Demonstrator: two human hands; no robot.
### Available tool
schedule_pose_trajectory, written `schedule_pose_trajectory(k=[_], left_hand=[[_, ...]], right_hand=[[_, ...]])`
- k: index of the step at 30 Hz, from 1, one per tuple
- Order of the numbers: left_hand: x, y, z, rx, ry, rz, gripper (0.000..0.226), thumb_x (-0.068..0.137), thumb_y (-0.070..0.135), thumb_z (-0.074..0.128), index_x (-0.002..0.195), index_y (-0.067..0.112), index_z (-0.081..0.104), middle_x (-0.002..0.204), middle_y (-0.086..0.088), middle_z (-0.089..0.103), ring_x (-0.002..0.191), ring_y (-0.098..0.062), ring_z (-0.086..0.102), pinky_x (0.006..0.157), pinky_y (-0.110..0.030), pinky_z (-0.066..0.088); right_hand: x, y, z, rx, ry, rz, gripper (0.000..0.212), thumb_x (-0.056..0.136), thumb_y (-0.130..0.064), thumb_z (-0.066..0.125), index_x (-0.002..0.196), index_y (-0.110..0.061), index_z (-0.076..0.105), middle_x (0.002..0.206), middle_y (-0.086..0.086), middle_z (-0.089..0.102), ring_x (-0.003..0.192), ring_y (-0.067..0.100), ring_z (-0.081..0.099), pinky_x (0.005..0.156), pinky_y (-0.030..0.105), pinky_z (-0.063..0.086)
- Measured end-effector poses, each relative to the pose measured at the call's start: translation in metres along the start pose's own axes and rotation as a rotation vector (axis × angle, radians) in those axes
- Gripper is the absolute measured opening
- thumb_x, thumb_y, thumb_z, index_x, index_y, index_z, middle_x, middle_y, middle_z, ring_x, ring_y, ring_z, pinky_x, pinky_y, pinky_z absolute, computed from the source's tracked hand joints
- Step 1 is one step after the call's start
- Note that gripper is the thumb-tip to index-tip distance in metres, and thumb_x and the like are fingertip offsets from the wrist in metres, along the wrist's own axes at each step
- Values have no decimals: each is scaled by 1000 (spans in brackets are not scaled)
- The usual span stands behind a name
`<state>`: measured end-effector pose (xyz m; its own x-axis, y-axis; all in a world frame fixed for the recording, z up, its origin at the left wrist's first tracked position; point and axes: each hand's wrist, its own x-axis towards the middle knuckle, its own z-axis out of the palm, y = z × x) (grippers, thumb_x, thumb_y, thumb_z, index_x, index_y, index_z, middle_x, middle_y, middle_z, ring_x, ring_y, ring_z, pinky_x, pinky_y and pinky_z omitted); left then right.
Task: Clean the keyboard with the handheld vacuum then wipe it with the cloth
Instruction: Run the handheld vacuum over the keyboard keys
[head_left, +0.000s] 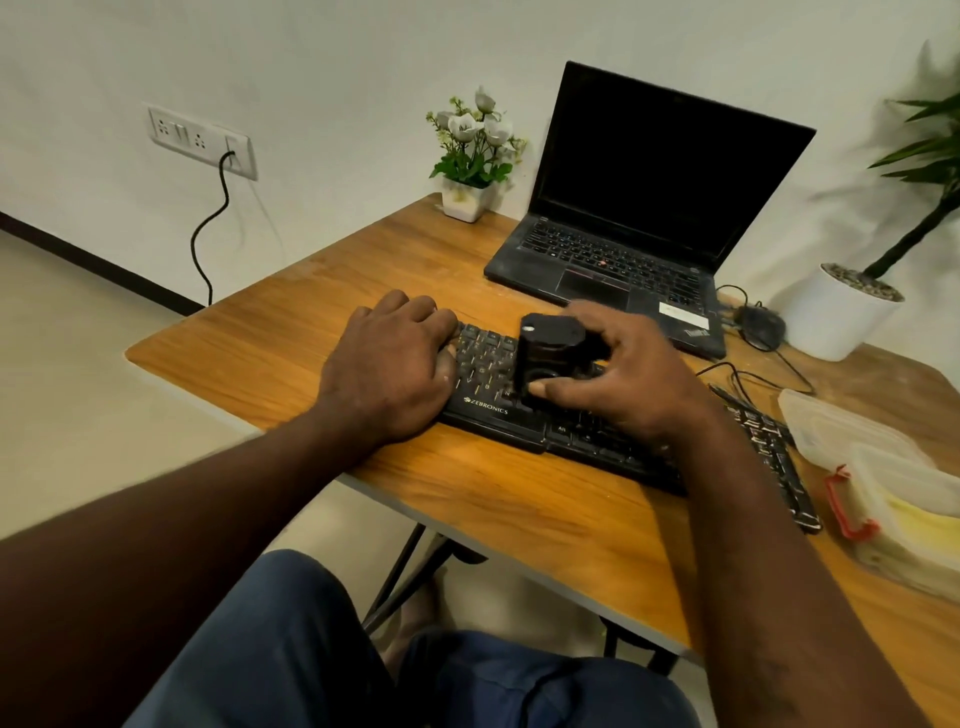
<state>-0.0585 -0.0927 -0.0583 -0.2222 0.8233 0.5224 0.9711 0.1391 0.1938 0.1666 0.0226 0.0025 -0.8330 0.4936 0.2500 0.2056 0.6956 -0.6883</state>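
A black keyboard (498, 415) lies across the wooden desk (519, 509), running from the centre toward the right edge. My left hand (387, 366) rests flat on the keyboard's left end with its fingers spread over the keys. My right hand (618, 384) grips a small black handheld vacuum (550, 353), which stands upright on the keys near the keyboard's middle. My thumb presses against the vacuum's lower front. A yellow cloth (919, 525) shows inside a clear plastic box at the right edge.
An open black laptop (623, 218) stands behind the keyboard. A small flower pot (467, 200) sits at the back left corner, and a white planter (836, 317) with a black mouse (761, 325) at the back right. The clear plastic box (857, 441) sits right of the keyboard.
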Motion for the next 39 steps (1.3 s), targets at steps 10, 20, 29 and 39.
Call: schedule_pose_trajectory(k=[10,20,29,39], left_hand=[[0,-1,1,14,7,15,27,99,39,42,111,23,60,105,2,60,100,-18,47,81,-37,34],[-1,1,-1,-8,12,8,25,101,36,46,114,21,61,107,0,61,103,-21,49,84,-40,36],[-1,0,1,-11,8,11,33,96,42,37,109,22,60,103,2,59,99,-18,46,80,-38,35],[0,1,-2,-27,7,-1,32,95,39,40,109,20,62,105,-1,61,101,-23,50,84,-43,41]], right_hand=[[6,-7,19,-47,81,-70,32,79,-22,88,104,-23,69,98,-7,71,93,10,68,81,30,58],[-10,8,-14,7,57,25,33,79,-15,87,101,-29,66,95,-16,71,89,1,67,71,10,48],[9,-12,29,-59,96,-116,29,80,-23,88,99,-20,67,90,-7,69,84,11,66,74,31,56],[-23,6,-28,-5,31,90,30,79,-15,87,100,-26,68,97,-10,72,89,6,68,73,10,50]])
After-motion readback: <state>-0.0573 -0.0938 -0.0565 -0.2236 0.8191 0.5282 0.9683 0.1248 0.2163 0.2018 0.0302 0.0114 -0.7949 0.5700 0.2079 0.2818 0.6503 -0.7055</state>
